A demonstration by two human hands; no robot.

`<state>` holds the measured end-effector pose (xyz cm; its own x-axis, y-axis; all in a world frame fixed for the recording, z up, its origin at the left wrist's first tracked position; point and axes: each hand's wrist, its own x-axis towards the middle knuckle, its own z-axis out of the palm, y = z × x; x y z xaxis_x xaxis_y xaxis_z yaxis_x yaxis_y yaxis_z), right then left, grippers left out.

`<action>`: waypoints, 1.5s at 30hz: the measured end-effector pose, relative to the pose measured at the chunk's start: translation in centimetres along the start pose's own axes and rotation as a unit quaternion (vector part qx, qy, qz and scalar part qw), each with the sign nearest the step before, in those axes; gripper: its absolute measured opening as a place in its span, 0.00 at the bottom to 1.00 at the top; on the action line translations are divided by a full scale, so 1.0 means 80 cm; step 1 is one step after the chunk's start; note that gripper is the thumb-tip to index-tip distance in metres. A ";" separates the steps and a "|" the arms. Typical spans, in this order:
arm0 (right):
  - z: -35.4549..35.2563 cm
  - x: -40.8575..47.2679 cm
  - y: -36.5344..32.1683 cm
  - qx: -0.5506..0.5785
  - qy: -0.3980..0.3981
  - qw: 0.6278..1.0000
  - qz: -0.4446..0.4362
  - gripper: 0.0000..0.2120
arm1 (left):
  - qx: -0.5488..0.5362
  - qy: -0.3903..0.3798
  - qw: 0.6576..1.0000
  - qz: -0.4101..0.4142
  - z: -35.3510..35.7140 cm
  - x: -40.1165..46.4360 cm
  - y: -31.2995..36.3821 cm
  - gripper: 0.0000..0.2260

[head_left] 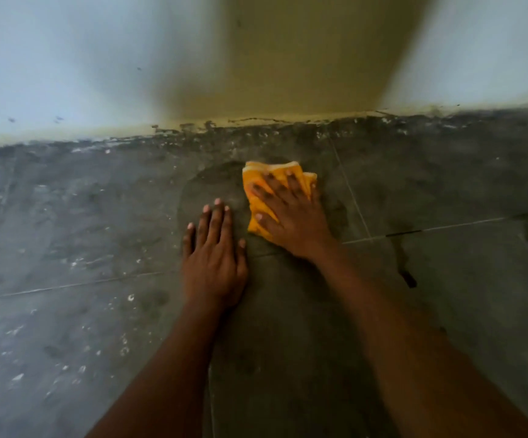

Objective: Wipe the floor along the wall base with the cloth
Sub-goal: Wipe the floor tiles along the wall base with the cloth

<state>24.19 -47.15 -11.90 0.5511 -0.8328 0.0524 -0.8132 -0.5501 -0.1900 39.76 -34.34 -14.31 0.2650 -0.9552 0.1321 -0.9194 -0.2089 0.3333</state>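
Note:
A folded orange-yellow cloth [258,197] lies flat on the dark grey tiled floor [445,184], a short way in front of the wall base [256,123]. My right hand [291,216] presses down on the cloth with its fingers spread over it. Just left of the cloth, my left hand [215,254] rests flat on the bare floor, fingers apart, holding nothing. A damp, darker patch surrounds the cloth.
The pale wall [66,74] runs across the top, with a dirty, stained strip where it meets the floor. White specks and dust cover the tiles at the left [66,311]. Thin grout lines cross the floor; a dark mark [409,278] lies at the right.

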 end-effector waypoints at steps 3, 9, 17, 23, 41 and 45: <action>-0.012 -0.020 0.040 -0.020 -0.013 0.999 0.029 0.32 | 0.007 -0.018 1.000 -0.002 -0.008 0.000 0.002 0.30; -0.003 0.127 0.002 0.026 0.017 0.970 0.241 0.32 | 0.018 -0.022 1.000 -0.012 -0.005 0.000 0.007 0.30; 0.003 0.112 0.017 0.001 0.009 0.990 -0.143 0.29 | 0.003 -0.010 0.997 -0.077 -0.017 -0.001 0.009 0.33; 0.006 0.183 -0.057 0.022 0.022 0.995 0.093 0.31 | 0.012 -0.023 0.997 -0.071 -0.014 0.001 0.009 0.34; -0.029 0.018 0.097 -0.043 -0.028 0.998 0.046 0.32 | 0.038 -0.054 0.996 -0.059 -0.020 0.002 0.009 0.34; -0.048 0.065 0.177 -0.019 0.009 0.945 0.326 0.38 | 0.037 -0.055 0.997 -0.051 -0.014 0.002 0.006 0.34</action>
<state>14.81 -59.50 -10.59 -0.0731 -0.9963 -0.0460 -0.9852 0.0793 -0.1520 39.71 -34.36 -13.06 0.3275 -0.9448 -0.0038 -0.9094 -0.3163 0.2700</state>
